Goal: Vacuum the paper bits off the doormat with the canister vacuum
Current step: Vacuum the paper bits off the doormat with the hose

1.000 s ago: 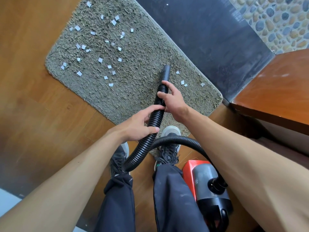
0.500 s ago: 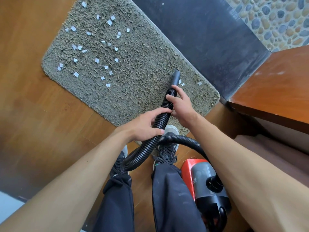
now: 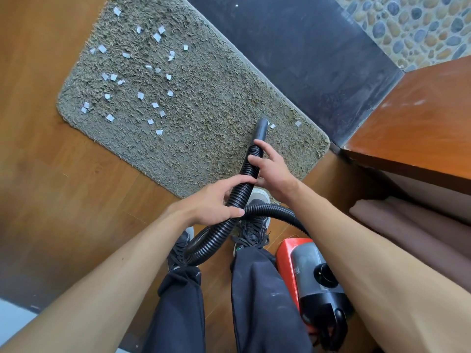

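A shaggy grey-green doormat [image 3: 204, 103] lies on the wooden floor. Several white paper bits [image 3: 137, 95] are scattered over its left half; two more [image 3: 297, 123] lie near its right edge. A black ribbed hose [image 3: 221, 230] loops from the red and black canister vacuum [image 3: 311, 273] by my right leg. My right hand [image 3: 272, 171] grips the hose just behind its smooth black nozzle [image 3: 262, 129], whose tip sits on the mat beside a paper bit [image 3: 272, 126]. My left hand [image 3: 216, 202] holds the hose lower down.
A dark slate threshold [image 3: 305, 54] borders the mat's far side, with pebble paving [image 3: 413, 26] beyond. A reddish wooden surface [image 3: 420, 123] juts in at the right above a brown cushion [image 3: 418, 233]. My two shoes stand at the mat's near edge.
The nozzle has swept to the right across the mat toward the paper bits near the right edge, both hands moving with it. Fewer bits show beside the tip now.
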`<state>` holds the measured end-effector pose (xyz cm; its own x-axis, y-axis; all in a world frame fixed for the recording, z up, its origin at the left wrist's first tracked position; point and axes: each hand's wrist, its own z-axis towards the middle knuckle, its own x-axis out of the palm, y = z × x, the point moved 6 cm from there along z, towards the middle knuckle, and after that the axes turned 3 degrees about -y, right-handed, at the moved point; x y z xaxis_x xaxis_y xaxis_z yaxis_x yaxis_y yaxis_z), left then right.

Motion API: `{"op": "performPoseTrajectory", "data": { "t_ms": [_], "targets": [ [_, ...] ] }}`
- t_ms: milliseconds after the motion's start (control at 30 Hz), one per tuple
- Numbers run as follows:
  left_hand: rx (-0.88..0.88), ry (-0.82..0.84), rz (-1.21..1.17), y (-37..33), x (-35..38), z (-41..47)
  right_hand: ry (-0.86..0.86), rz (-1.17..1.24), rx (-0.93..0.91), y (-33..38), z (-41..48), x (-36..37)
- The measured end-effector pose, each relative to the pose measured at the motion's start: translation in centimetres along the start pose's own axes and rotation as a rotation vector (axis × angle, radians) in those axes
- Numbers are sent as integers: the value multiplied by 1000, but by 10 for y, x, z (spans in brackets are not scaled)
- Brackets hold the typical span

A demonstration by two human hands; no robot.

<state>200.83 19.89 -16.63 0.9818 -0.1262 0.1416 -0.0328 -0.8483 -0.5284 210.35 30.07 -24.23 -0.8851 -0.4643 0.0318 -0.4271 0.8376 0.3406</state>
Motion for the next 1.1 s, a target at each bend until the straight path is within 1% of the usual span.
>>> {"op": "performPoseTrajectory", "data": {
  "t_ms": [233, 400, 667, 933, 1100],
  "targets": [
    [-23, 6, 37, 7, 1, -1, -12, 32, 9, -11, 0, 3],
    [-16, 19, 54, -1, 6, 7, -28, 43, -7, -10, 1, -7],
    [6, 32, 177, -16, 14, 12, -49, 120, 11, -12, -2, -22],
    [-30, 54, 203, -19, 21, 21, -62, 122, 13, -7, -4, -35],
    [1, 33, 245, -25, 23, 26, -94, 144, 5, -3, -5, -44]
  ]
}}
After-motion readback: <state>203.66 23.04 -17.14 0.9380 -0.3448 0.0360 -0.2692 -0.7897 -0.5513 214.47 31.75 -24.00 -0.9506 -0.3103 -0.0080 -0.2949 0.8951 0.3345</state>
